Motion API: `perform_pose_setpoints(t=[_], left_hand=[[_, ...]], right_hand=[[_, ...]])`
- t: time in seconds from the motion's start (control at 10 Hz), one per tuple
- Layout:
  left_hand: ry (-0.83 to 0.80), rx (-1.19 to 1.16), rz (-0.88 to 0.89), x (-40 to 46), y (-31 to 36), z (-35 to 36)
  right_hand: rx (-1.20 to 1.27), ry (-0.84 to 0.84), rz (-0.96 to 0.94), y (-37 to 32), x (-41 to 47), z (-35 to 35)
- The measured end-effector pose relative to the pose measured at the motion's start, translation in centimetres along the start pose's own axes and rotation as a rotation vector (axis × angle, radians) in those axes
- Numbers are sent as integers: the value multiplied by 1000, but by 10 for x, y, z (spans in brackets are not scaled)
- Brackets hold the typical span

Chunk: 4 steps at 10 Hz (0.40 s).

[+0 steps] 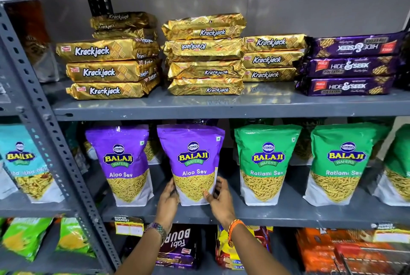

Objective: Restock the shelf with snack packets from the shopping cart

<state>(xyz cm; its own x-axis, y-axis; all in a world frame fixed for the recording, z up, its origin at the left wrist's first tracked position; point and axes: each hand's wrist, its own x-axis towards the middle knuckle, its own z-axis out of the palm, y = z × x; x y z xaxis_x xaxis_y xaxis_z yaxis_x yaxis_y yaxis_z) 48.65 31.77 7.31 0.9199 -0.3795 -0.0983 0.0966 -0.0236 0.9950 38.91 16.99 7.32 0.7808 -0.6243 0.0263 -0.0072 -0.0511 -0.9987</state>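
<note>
A purple Aloo Sev packet (192,159) stands upright on the middle grey shelf (288,212). My left hand (168,200) presses against its lower left edge and my right hand (218,199) grips its lower right edge, thumb on the front. A second purple Aloo Sev packet (123,164) stands to its left. Two green Ratlami Sev packets (265,164) (341,164) stand to the right. The shopping cart is not in view.
The upper shelf (199,106) holds stacks of gold Krackjack packs (108,70) and purple Hide & Seek packs (348,66). A slotted grey upright (55,141) divides the shelving at left. Biscuit packs (179,248) fill the lower shelf.
</note>
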Motion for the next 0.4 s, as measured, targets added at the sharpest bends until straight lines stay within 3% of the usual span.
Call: perform_pose_setpoints(t=[0.2, 0.4], left_hand=[[200, 109, 6, -17, 13, 13], [208, 108, 59, -23, 24, 29]], right_hand=[[-23, -23, 40, -5, -2, -3], [-32, -48, 29, -11, 2, -5]])
